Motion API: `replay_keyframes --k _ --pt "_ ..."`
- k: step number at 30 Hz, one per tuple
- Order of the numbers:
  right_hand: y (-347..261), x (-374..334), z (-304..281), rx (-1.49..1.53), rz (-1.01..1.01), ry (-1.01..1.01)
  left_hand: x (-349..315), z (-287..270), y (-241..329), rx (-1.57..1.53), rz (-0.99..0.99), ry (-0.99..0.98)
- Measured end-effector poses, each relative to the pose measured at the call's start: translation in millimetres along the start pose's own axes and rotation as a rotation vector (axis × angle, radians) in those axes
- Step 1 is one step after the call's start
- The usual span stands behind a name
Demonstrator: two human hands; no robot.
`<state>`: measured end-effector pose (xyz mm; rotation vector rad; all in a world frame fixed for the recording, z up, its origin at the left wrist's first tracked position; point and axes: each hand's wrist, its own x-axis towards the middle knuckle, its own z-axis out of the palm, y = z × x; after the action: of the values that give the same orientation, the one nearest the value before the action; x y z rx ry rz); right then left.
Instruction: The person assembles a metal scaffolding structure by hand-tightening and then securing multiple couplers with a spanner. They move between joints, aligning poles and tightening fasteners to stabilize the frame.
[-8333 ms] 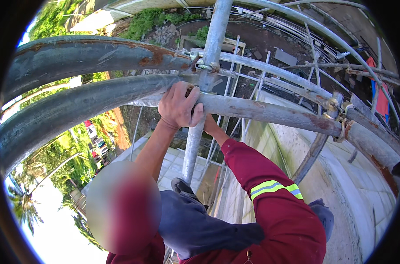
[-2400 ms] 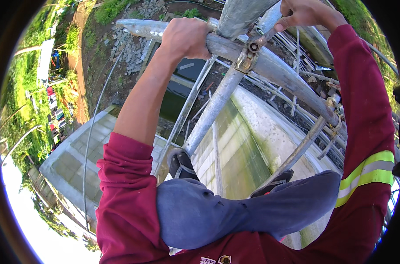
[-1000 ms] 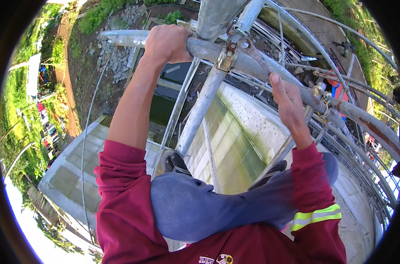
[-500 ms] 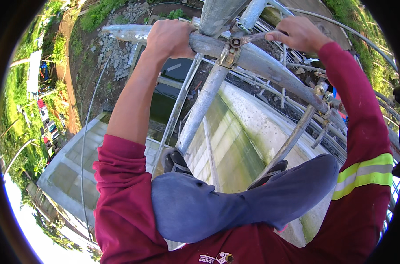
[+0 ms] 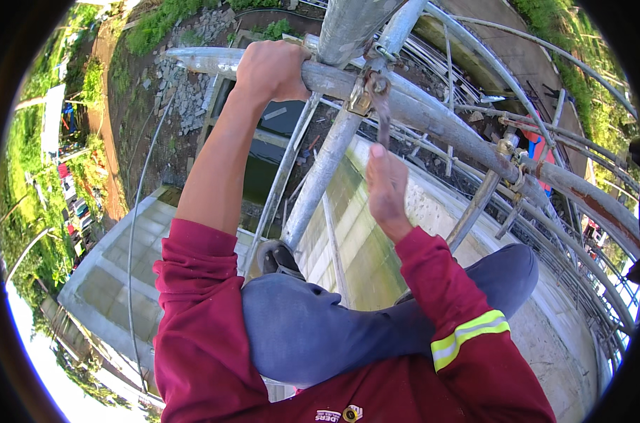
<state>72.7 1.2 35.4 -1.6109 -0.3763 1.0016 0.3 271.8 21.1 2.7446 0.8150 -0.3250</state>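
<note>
My left hand (image 5: 272, 70) is wrapped round a horizontal galvanized scaffold tube (image 5: 447, 125), left of an upright post (image 5: 352, 32). Just right of that post, a metal scaffold clamp (image 5: 363, 95) joins the tube to a slanting tube (image 5: 323, 169) that runs down toward my shoe. A wrench (image 5: 383, 125) sits with its head on the clamp's bolt, its handle pointing down toward me. My right hand (image 5: 387, 187) is closed on the lower end of that handle, with the thumb lying along it.
My bent knee (image 5: 299, 331) and a shoe (image 5: 276, 257) are below the tubes. Far down lie a mossy concrete slope (image 5: 376, 218), a dark water pit (image 5: 263, 166) and rubble (image 5: 182, 99). More clamped tubes (image 5: 588, 197) cross on the right; a thin cable (image 5: 133, 247) hangs at left.
My right hand has swung the wrench handle from pointing right to pointing down toward me, and the right arm has come inward. My left hand keeps its grip on the tube.
</note>
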Motion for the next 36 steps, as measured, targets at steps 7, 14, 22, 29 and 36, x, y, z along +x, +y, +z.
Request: replay_keyframes --k 7,14,22,29,36 --pt "-121 111 -90 -1.478 -0.132 -0.341 -5 11 -10 0.034 -0.024 0.000" --pt "-158 225 -100 -1.780 -0.453 -0.863 1 7 0 -0.012 0.021 0.054" --pt "-69 85 -73 -1.205 0.068 -0.170 -7 9 -5 0.051 -0.037 -0.044" --pt "5 45 136 0.787 0.481 0.405 7 -1 11 -0.030 0.042 0.002" --pt "-25 16 -67 -0.225 0.304 -0.062 -7 9 -2 -0.009 -0.017 -0.015"
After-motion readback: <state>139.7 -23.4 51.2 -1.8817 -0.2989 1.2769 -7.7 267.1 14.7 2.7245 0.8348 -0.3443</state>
